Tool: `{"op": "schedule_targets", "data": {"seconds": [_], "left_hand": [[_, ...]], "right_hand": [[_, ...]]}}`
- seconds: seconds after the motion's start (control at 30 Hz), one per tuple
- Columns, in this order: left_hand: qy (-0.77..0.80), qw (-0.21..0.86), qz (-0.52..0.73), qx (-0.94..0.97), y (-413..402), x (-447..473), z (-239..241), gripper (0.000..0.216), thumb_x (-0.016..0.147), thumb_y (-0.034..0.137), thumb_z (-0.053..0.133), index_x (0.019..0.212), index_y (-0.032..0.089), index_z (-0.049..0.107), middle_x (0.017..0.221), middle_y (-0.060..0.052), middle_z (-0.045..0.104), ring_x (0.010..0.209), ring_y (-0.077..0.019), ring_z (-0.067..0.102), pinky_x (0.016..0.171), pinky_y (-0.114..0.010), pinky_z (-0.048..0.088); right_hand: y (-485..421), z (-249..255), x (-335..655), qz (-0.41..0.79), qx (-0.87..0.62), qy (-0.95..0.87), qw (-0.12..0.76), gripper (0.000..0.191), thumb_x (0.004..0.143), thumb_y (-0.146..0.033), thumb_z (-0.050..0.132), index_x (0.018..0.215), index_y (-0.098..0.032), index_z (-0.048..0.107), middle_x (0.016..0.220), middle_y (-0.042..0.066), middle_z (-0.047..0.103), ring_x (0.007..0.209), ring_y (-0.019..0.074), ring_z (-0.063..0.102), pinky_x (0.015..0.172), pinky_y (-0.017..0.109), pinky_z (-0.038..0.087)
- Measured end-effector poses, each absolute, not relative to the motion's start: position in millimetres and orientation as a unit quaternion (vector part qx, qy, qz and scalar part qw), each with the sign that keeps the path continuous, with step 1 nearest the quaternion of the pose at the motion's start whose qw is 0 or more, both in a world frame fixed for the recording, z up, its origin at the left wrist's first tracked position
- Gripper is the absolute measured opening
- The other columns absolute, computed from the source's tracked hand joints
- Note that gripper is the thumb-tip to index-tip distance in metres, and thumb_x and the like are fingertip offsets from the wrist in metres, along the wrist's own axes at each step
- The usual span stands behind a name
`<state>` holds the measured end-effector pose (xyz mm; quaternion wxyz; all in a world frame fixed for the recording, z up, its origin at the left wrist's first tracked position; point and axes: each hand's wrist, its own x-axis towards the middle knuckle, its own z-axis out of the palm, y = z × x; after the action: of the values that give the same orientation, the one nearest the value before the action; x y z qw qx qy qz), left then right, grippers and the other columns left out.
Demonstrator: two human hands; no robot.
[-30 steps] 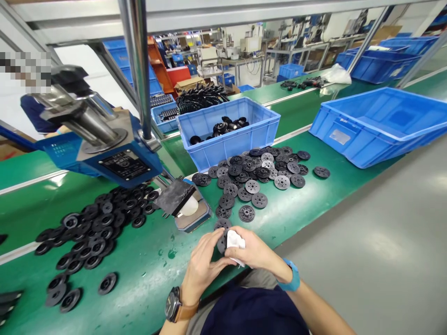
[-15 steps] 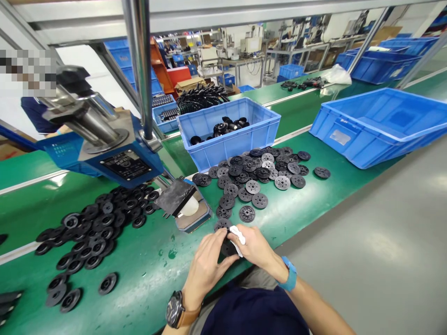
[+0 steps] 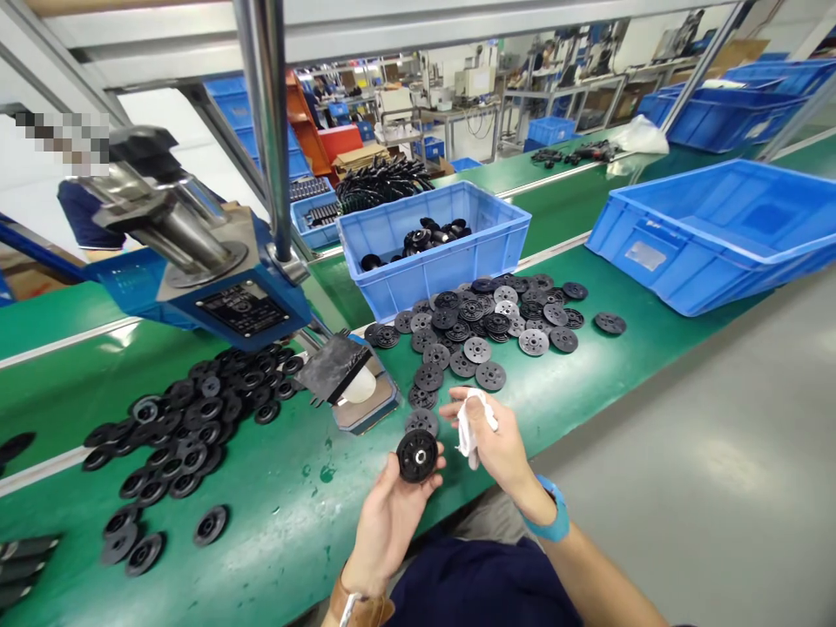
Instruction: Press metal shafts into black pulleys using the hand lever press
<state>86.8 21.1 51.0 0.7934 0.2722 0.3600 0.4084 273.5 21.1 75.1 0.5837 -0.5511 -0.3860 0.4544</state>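
Note:
My left hand holds a black round wheel-like part upright by its rim, its face turned toward me, just above the near edge of the green bench. My right hand is closed on a crumpled white cloth and sits just right of the part, a small gap between them. Right beyond my hands lies a spread of black and grey discs. A second heap of black wheels lies to the left.
A blue hand press with a steel column stands at the left, its base plate just beyond my hands. A blue bin holding black parts sits behind the discs. A large blue crate is at the right. A person stands behind the press.
My hands were together, the cloth pressed on the part. They have now separated: the left turned the part face up, the right drew the cloth away to the right.

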Motion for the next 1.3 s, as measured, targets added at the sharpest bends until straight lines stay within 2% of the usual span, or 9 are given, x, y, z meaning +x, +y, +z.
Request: {"op": "schedule_targets", "data": {"seconds": [0.13, 0.23, 0.33, 0.53, 0.67, 0.83, 1.0, 1.13, 1.3], "left_hand": [[0.330, 0.826, 0.400, 0.220, 21.8, 93.3, 47.5, 0.045, 0.096, 0.058, 0.060, 0.113, 0.020, 0.078, 0.119, -0.014, 0.077, 0.101, -0.0256, 0.073, 0.085, -0.040, 0.059], [0.334, 0.818, 0.408, 0.229, 23.4, 95.3, 39.9, 0.034, 0.094, 0.053, 0.066, 0.105, 0.023, 0.079, 0.115, -0.010, 0.077, 0.110, -0.0252, 0.071, 0.098, -0.043, 0.057], [0.336, 0.819, 0.408, 0.224, 23.5, 97.1, 35.7, 0.029, 0.092, 0.048, 0.070, 0.099, 0.021, 0.079, 0.109, -0.009, 0.078, 0.109, -0.0247, 0.071, 0.105, -0.044, 0.054], [0.316, 0.854, 0.402, 0.099, 22.7, 101.3, 36.2, 0.023, 0.092, 0.039, 0.073, 0.100, 0.019, 0.079, 0.111, -0.010, 0.080, 0.100, -0.0208, 0.074, 0.091, -0.035, 0.060], [0.312, 0.857, 0.402, 0.087, 27.1, 101.0, 34.8, 0.025, 0.094, 0.041, 0.070, 0.107, 0.021, 0.079, 0.118, -0.009, 0.079, 0.103, -0.0215, 0.074, 0.088, -0.035, 0.061], [0.330, 0.841, 0.396, 0.164, 32.4, 104.7, 31.2, 0.025, 0.095, 0.042, 0.069, 0.100, 0.020, 0.079, 0.113, -0.010, 0.079, 0.108, -0.0232, 0.074, 0.099, -0.039, 0.058], [0.348, 0.824, 0.380, 0.235, 37.3, 111.6, 33.5, 0.035, 0.092, 0.051, 0.070, 0.108, 0.020, 0.077, 0.122, -0.012, 0.076, 0.109, -0.0270, 0.073, 0.097, -0.046, 0.059], [0.409, 0.680, 0.400, 0.460, 65.8, 115.6, 46.1, 0.054, 0.091, 0.055, 0.070, 0.127, 0.015, 0.069, 0.124, -0.018, 0.073, 0.111, -0.0305, 0.071, 0.099, -0.049, 0.055], [0.493, 0.206, 0.377, 0.756, 126.3, 130.1, 58.0, 0.057, 0.088, 0.039, 0.072, 0.139, 0.015, 0.059, 0.131, -0.020, 0.067, 0.123, -0.0387, 0.063, 0.107, -0.059, 0.048]], "right_hand": [[18.9, 80.5, 257.5, 0.434, -0.541, -0.455, 0.559, 0.054, 0.103, -0.062, 0.045, 0.128, -0.020, 0.069, 0.119, 0.012, 0.075, 0.093, 0.0228, 0.073, 0.080, 0.035, 0.060], [20.4, 74.9, 247.1, 0.369, -0.521, -0.582, 0.504, 0.038, 0.101, -0.048, 0.056, 0.121, -0.021, 0.074, 0.117, 0.012, 0.075, 0.106, 0.0256, 0.069, 0.096, 0.039, 0.055], [23.5, 63.8, 242.1, 0.351, -0.507, -0.634, 0.466, 0.030, 0.099, -0.039, 0.060, 0.116, -0.020, 0.075, 0.107, 0.010, 0.078, 0.096, 0.0244, 0.071, 0.089, 0.036, 0.055], [30.2, 49.8, 249.3, 0.394, -0.522, -0.595, 0.468, 0.028, 0.099, -0.037, 0.059, 0.115, -0.021, 0.074, 0.106, 0.007, 0.079, 0.091, 0.0222, 0.073, 0.084, 0.033, 0.055], [29.8, 49.7, 253.9, 0.441, -0.531, -0.532, 0.490, 0.047, 0.109, -0.047, 0.036, 0.126, -0.017, 0.067, 0.105, 0.009, 0.080, 0.083, 0.0196, 0.075, 0.072, 0.030, 0.059], [22.5, 48.8, 249.9, 0.368, -0.516, -0.597, 0.491, 0.043, 0.099, -0.041, 0.060, 0.136, -0.020, 0.066, 0.132, 0.013, 0.071, 0.118, 0.0275, 0.069, 0.101, 0.041, 0.057], [26.7, 37.9, 261.5, 0.347, -0.555, -0.561, 0.507, 0.036, 0.100, -0.035, 0.057, 0.133, -0.024, 0.069, 0.119, 0.008, 0.078, 0.108, 0.0250, 0.075, 0.096, 0.037, 0.059], [28.8, 28.4, 294.9, 0.326, -0.614, -0.462, 0.551, 0.041, 0.102, -0.047, 0.053, 0.129, -0.020, 0.069, 0.114, 0.010, 0.078, 0.097, 0.0245, 0.075, 0.085, 0.035, 0.060], [20.5, 20.0, 335.5, 0.296, -0.684, -0.323, 0.583, 0.059, 0.096, -0.065, 0.055, 0.122, -0.015, 0.070, 0.079, 0.006, 0.072, 0.057, 0.0169, 0.060, 0.052, 0.028, 0.049]]}}
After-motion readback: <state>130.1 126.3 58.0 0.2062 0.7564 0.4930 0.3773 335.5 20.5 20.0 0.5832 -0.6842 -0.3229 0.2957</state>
